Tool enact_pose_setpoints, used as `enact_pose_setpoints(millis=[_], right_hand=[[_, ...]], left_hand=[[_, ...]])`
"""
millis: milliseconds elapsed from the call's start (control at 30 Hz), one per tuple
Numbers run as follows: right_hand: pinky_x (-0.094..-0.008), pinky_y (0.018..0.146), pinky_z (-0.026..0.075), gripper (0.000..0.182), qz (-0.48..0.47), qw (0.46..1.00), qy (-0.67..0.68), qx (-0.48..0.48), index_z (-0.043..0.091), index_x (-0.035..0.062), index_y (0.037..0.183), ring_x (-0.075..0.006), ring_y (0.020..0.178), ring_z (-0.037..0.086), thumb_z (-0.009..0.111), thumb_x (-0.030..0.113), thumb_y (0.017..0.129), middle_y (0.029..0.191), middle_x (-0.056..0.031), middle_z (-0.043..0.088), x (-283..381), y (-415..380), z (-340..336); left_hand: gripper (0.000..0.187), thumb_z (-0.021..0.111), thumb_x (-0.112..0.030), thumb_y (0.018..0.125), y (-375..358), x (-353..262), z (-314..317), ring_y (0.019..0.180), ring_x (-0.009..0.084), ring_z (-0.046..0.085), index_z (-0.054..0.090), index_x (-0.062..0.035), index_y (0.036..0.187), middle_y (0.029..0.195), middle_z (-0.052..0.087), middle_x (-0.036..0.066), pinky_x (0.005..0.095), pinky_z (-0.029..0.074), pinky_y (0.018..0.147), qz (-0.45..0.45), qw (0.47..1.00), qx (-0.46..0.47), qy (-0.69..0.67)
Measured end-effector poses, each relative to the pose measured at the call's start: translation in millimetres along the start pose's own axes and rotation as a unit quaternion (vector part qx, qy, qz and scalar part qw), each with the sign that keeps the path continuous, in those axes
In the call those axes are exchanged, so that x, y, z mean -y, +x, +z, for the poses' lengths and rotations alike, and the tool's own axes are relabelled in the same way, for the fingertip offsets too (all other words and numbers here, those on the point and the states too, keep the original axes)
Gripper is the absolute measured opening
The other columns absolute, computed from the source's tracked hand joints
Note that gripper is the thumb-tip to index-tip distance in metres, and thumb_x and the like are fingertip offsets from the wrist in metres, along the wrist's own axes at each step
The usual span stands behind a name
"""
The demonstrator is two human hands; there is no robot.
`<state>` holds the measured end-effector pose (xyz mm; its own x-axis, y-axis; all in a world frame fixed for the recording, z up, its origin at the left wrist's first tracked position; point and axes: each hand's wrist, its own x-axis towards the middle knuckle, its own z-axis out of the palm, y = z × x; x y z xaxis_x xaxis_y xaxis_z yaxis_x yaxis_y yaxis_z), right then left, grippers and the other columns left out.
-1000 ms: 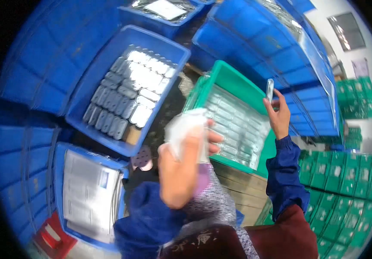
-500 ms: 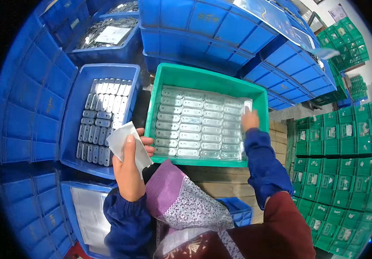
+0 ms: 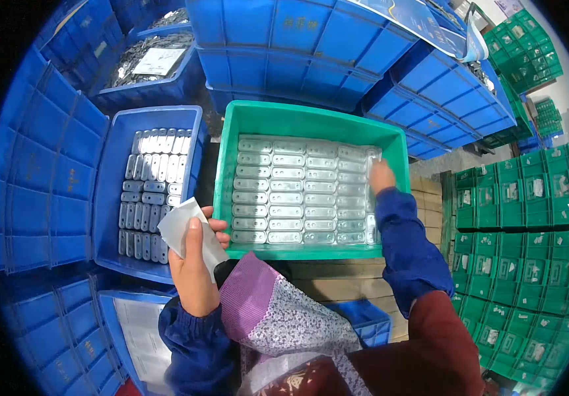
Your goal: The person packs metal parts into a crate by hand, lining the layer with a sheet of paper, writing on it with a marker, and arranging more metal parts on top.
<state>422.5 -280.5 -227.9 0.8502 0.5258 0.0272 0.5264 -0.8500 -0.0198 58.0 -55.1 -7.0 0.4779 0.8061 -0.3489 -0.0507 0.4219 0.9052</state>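
Observation:
My left hand is closed on a thin white sheet, thumb on top. Its fingers reach behind the sheet, beside the near left rim of a green bin. Inside the bin lie rows of shiny oblong metal parts with rounded ends and small holes, under what looks like a clear film. At the bin's right end, my right hand is curled over an upright-lying metal part at the top of the right column. Its fingertips are partly hidden and slightly blurred.
A blue bin of similar parts stands left of the green one. Blue crates are stacked behind, some with loose metal pieces. Green crates rise at the right. White sheets lie in a lower-left blue tray, and wooden slats lie under the bin.
The metal part at my right hand was raised and bright; now it lies lower, in line with the right column. My left hand still holds the sheet. The view has shifted slightly.

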Motion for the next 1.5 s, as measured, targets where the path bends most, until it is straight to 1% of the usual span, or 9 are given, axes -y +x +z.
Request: enact_pose_setpoints(millis=[100,200,467,933,1167,1200,1333,1400,1500], right_hand=[[-0.0456,0.065,0.048,0.015,-0.037,0.999,-0.002,0.008,0.055,0.0017,0.088,-0.0374,0.073,0.059,0.051,0.004,0.073,0.081,-0.0211,0.058,-21,-11,19],[-0.0457,0.063,0.051,0.022,-0.029,0.998,-0.003,0.057,0.054,0.0016,0.092,-0.0372,0.075,0.061,0.058,0.015,0.074,0.085,-0.0201,0.060,-16,-37,16],[-0.0470,0.070,0.049,0.026,0.024,0.997,0.028,0.074,0.051,-0.0013,0.101,-0.0399,0.084,0.059,0.047,0.011,0.078,0.096,-0.0249,0.058,-11,-48,31],[-0.0465,0.075,0.048,0.036,0.123,0.983,0.034,0.130,0.047,-0.0001,0.107,-0.0398,0.089,0.058,0.054,0.015,0.074,0.098,-0.0250,0.058,7,-50,13],[-0.0435,0.078,0.048,0.053,-0.014,0.996,-0.052,0.066,0.044,0.0034,0.122,-0.0386,0.097,0.053,0.059,0.025,0.076,0.118,-0.0217,0.046,-8,-40,25],[-0.0427,0.079,0.048,0.053,0.012,0.996,-0.036,0.078,0.046,0.0034,0.121,-0.0387,0.097,0.053,0.060,0.027,0.076,0.119,-0.0204,0.045,-9,-36,28],[-0.0401,0.077,0.048,0.035,-0.108,0.977,-0.176,0.060,0.055,0.0008,0.101,-0.0343,0.097,0.053,0.059,0.026,0.078,0.114,-0.0173,0.047,5,-32,29],[-0.0408,0.075,0.048,0.026,-0.022,0.989,-0.107,0.098,0.055,0.0016,0.097,-0.0320,0.097,0.055,0.054,0.022,0.081,0.111,-0.0163,0.049,5,-34,25],[-0.0422,0.074,0.048,0.021,-0.009,0.989,-0.105,0.102,0.054,0.0018,0.097,-0.0318,0.094,0.056,0.049,0.014,0.080,0.103,-0.0164,0.053,0,-37,30]], left_hand=[[0.035,0.048,-0.026,0.091,-1,-1,-1,0.069,0.0115,0.055,0.051,0.0036,0.109,0.084,0.059,0.010,0.0243,0.044,0.064,0.003,1.000,-0.001,0.008],[0.035,0.049,-0.027,0.090,-1,1,-1,0.069,0.0115,0.055,0.051,0.0038,0.109,0.084,0.059,0.010,0.0244,0.044,0.064,0.003,1.000,0.005,0.000],[0.036,0.049,-0.027,0.090,-2,-2,-2,0.069,0.0116,0.055,0.051,0.0040,0.108,0.084,0.059,0.010,0.0242,0.044,0.064,0.003,1.000,0.006,-0.004],[0.035,0.047,-0.028,0.091,-7,-12,-20,0.070,0.0119,0.055,0.051,0.0028,0.108,0.085,0.060,0.010,0.0252,0.045,0.064,0.020,0.999,-0.014,-0.020],[0.034,0.044,-0.025,0.093,-6,-3,-26,0.070,0.0096,0.056,0.055,0.0037,0.108,0.083,0.062,0.007,0.0231,0.045,0.063,0.011,0.998,0.045,-0.036],[0.034,0.044,-0.026,0.093,-7,-5,-24,0.070,0.0090,0.056,0.056,0.0025,0.108,0.083,0.062,0.006,0.0227,0.045,0.064,0.014,0.998,0.056,-0.008],[0.035,0.047,-0.027,0.092,-8,1,-25,0.073,0.0111,0.056,0.054,0.0032,0.107,0.083,0.061,0.007,0.0238,0.045,0.067,-0.001,0.995,0.095,-0.043],[0.035,0.047,-0.028,0.092,-8,0,-21,0.072,0.0109,0.056,0.054,0.0030,0.107,0.083,0.061,0.006,0.0235,0.046,0.066,0.006,0.995,0.099,-0.033],[0.035,0.047,-0.028,0.092,-7,-3,-23,0.072,0.0104,0.056,0.054,0.0029,0.107,0.083,0.061,0.007,0.0230,0.047,0.066,0.000,0.994,0.106,-0.038]])
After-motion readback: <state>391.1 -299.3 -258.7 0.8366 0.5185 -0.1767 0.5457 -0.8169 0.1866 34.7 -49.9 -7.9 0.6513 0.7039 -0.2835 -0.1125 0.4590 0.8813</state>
